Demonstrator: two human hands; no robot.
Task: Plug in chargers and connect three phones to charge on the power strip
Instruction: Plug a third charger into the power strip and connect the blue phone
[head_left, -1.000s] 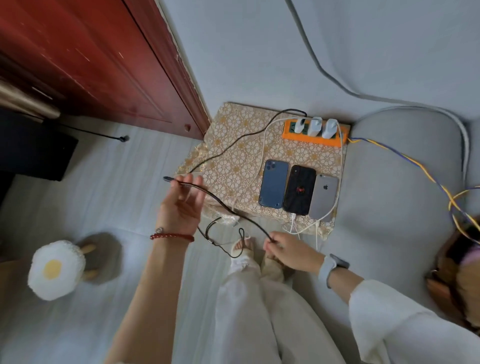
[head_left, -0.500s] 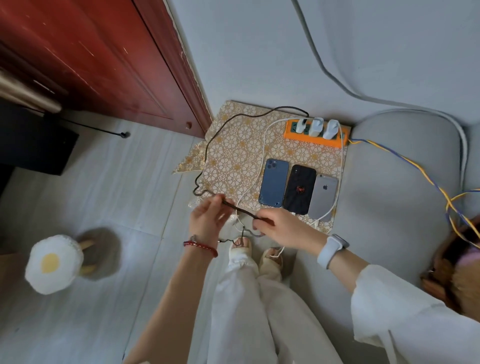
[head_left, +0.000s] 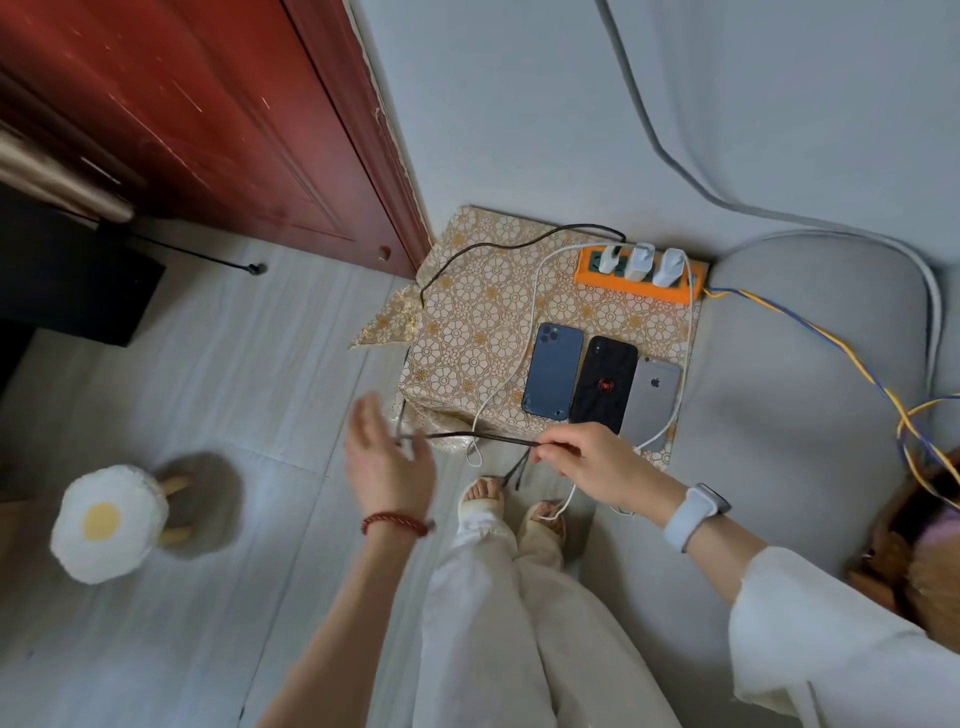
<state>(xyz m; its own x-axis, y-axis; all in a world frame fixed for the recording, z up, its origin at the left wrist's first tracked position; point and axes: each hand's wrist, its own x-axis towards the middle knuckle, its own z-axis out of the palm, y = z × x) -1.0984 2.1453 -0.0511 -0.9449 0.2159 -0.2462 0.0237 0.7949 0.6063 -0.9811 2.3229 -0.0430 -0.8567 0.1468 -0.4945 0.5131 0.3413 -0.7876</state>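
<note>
Right hand (head_left: 597, 462) pinching a run of black cable (head_left: 478, 437), fingers curled round it just off the near edge of the patterned cloth (head_left: 467, 312). Left hand (head_left: 384, 457) blurred, fingers spread and fairly straight, apparently touching the cable's other end without a clear grip — hard to be sure. Three phones face down in a row along the near right part of the cloth: blue phone (head_left: 551, 371), black phone (head_left: 603, 384), silver phone (head_left: 652, 400), touching side by side. Orange power strip (head_left: 636, 283) at the far right corner of the cloth, three white chargers (head_left: 639, 260) seated in it. White cables (head_left: 537, 312) running from the chargers towards the near ends of the phones; plug ends hidden by the right hand, so connections cannot be confirmed.

Risks, as a judgement: black cable stretched taut between the hands, its far end at the strip — a tug likely to unseat a charger or drag the strip. White loop hanging down by the sandalled feet (head_left: 514, 509) — easily snagged by a step, pulling a phone off the near edge.

Markings: apple logo on the silver phone, red spider emblem on the black phone. No readable writing elsewhere.
</note>
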